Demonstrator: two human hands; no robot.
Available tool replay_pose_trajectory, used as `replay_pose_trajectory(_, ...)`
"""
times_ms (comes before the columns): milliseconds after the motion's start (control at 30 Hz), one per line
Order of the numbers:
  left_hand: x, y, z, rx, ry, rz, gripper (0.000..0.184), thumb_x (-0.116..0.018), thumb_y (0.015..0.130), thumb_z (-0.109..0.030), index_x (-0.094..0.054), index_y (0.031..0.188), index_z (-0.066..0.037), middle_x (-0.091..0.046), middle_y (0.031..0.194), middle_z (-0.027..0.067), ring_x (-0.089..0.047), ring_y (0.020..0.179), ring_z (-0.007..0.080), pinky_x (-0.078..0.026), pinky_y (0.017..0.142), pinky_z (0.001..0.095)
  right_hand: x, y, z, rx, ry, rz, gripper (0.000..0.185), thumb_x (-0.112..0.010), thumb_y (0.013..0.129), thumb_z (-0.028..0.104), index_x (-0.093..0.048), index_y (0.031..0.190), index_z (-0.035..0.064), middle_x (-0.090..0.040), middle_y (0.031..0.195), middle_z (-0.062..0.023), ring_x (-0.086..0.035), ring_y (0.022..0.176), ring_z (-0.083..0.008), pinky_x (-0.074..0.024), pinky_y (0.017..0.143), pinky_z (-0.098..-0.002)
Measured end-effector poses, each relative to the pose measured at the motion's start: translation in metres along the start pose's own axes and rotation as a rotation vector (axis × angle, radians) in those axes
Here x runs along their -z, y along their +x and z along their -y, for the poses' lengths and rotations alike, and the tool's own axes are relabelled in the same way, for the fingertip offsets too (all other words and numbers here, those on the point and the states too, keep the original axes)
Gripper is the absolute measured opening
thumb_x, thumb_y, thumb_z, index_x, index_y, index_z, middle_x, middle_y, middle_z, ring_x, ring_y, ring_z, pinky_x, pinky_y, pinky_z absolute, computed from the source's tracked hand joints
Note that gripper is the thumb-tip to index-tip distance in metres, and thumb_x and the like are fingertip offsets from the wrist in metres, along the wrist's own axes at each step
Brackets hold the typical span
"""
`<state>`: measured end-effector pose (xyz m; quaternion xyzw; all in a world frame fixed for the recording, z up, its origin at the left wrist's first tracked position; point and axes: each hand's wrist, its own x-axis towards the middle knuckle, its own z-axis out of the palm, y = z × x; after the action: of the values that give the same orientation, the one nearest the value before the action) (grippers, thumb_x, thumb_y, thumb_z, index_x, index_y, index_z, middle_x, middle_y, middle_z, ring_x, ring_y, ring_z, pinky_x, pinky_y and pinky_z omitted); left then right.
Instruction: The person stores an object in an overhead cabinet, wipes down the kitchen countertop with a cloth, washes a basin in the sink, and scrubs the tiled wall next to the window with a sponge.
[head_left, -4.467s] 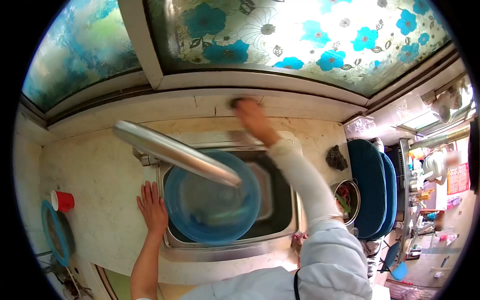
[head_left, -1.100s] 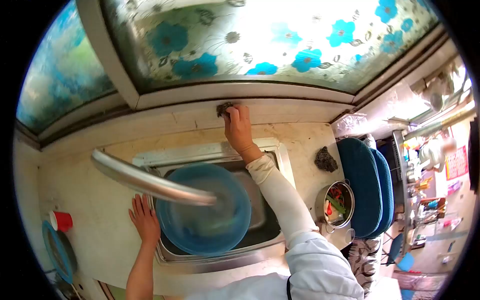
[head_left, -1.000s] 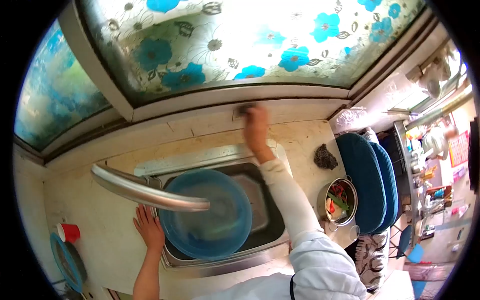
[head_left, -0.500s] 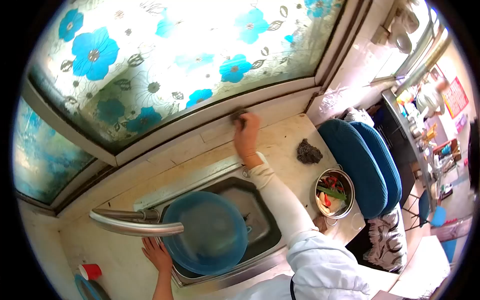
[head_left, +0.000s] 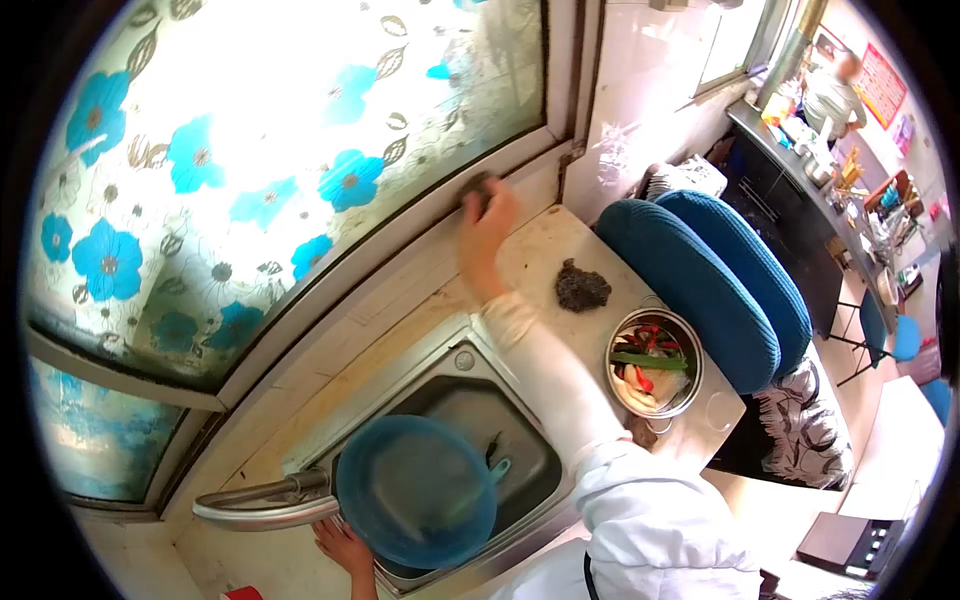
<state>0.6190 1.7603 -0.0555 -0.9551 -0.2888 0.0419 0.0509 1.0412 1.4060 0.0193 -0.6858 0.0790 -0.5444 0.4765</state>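
My right hand (head_left: 487,232) is closed around a dark scouring pad (head_left: 476,188), pressed to the pale window frame (head_left: 400,232) near its right end. Fingers cover part of the pad, and its exact kind is hard to make out. My left hand (head_left: 343,546) lies with fingers apart at the left edge of the sink (head_left: 530,462), beside a blue plastic basin (head_left: 416,490). The basin sits in the sink, under the curved metal faucet (head_left: 265,515). On the counter, right of my right forearm, lies a dark, rough clump (head_left: 582,287).
A metal pot (head_left: 654,364) holds red and green vegetables at the counter's right side. Two blue cushioned backs (head_left: 690,290) stand beyond it. A red cup (head_left: 240,594) shows at the bottom edge. Another person (head_left: 835,100) stands by a dark far counter (head_left: 775,190).
My right hand has slid the pad along the frame, up and to the right. The view has turned, shifting the window left. My left hand stays by the sink edge.
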Motion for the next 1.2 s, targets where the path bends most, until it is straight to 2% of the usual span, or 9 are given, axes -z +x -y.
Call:
replay_pose_trajectory(133,0.005,-0.001,-0.003,-0.020,0.006,-0.023,0.047,-0.030,0.094,-0.029,-0.031,0.132,-0.002,-0.022,0.140,0.0160,-0.018,0.131,0.0316,-0.016,0.103,0.0510,0.010,-0.049,0.024,0.077,0.172,0.235,0.030,-0.052,0.081,0.007,-0.045,0.109,0.0004,-0.047,0.106,-0.0196,-0.043,0.097,-0.0349,-0.0343,0.086,-0.0433)
replay_pose_trajectory(333,-0.001,0.001,0.004,0.000,0.052,0.006,0.049,-0.030,0.093,-0.030,-0.028,0.133,-0.002,-0.020,0.141,0.0164,-0.017,0.131,0.0311,-0.015,0.104,0.0485,0.012,0.048,-0.046,-0.224,-0.053,-0.175,0.026,-0.050,0.083,0.006,-0.045,0.107,-0.0034,-0.044,0.102,-0.0211,-0.043,0.094,-0.0349,-0.0357,0.083,-0.0397)
replay_pose_trajectory(467,-0.011,0.003,0.006,0.015,0.069,-0.013,0.050,-0.032,0.092,-0.026,-0.022,0.138,-0.007,-0.018,0.144,0.0112,-0.017,0.132,0.0280,-0.016,0.102,0.0506,0.017,-0.007,-0.019,-0.094,0.099,0.145,0.026,-0.049,0.084,0.005,-0.044,0.107,-0.0045,-0.043,0.099,-0.0213,-0.044,0.091,-0.0349,-0.0372,0.081,-0.0389)
replay_pose_trajectory(633,0.011,-0.003,-0.005,-0.012,-0.009,-0.002,0.050,-0.032,0.092,-0.025,-0.022,0.138,-0.007,-0.018,0.144,0.0115,-0.019,0.131,0.0283,-0.015,0.102,0.0491,0.025,0.097,-0.071,-0.415,0.048,-0.120,0.021,-0.052,0.083,0.005,-0.046,0.101,-0.0023,-0.042,0.098,-0.0191,-0.044,0.089,-0.0335,-0.0375,0.079,-0.0386)
replay_pose_trajectory(800,-0.007,-0.001,0.004,-0.091,-0.207,-0.092,0.051,-0.031,0.093,-0.030,-0.023,0.137,-0.006,-0.018,0.144,0.0124,-0.021,0.130,0.0286,-0.015,0.102,0.0483,0.019,0.067,-0.053,-0.316,0.002,-0.105,0.021,-0.056,0.078,0.003,-0.048,0.097,-0.0023,-0.048,0.095,-0.0189,-0.047,0.089,-0.0325,-0.0379,0.080,-0.0375)
replay_pose_trajectory(867,0.006,-0.003,-0.009,-0.027,-0.018,-0.024,0.052,-0.029,0.093,-0.032,-0.022,0.137,-0.004,-0.020,0.143,0.0144,-0.021,0.130,0.0303,-0.015,0.102,0.0487,0.024,0.043,-0.046,-0.199,0.027,0.006,0.021,-0.056,0.078,0.003,-0.047,0.096,-0.0024,-0.047,0.096,-0.0191,-0.047,0.089,-0.0338,-0.0380,0.079,-0.0377)
replay_pose_trajectory(967,-0.020,0.005,0.018,-0.107,0.032,-0.086,0.052,-0.026,0.094,-0.032,-0.022,0.137,-0.003,-0.021,0.142,0.0165,-0.020,0.131,0.0325,-0.015,0.102,0.0488,0.024,0.102,-0.088,-0.430,0.040,-0.075,0.024,-0.057,0.077,0.004,-0.046,0.098,-0.0023,-0.046,0.099,-0.0202,-0.045,0.092,-0.0350,-0.0369,0.081,-0.0384)
replay_pose_trajectory(1100,-0.027,0.002,0.013,-0.079,0.022,-0.073,0.054,-0.023,0.094,-0.036,-0.023,0.137,-0.003,-0.020,0.142,0.0172,-0.018,0.131,0.0338,-0.016,0.101,0.0490,0.026,0.109,-0.081,-0.452,-0.007,-0.160,0.023,-0.054,0.081,0.005,-0.042,0.100,-0.0014,-0.043,0.099,-0.0203,-0.043,0.092,-0.0348,-0.0364,0.080,-0.0392)
replay_pose_trajectory(1200,-0.018,0.003,0.013,-0.074,0.070,-0.063,0.057,-0.021,0.093,-0.040,-0.024,0.136,-0.003,-0.021,0.142,0.0169,-0.018,0.131,0.0340,-0.017,0.101,0.0492,0.021,0.061,-0.062,-0.179,-0.062,-0.091,0.023,-0.055,0.078,0.003,-0.045,0.098,-0.0028,-0.046,0.099,-0.0204,-0.045,0.090,-0.0350,-0.0374,0.081,-0.0384)
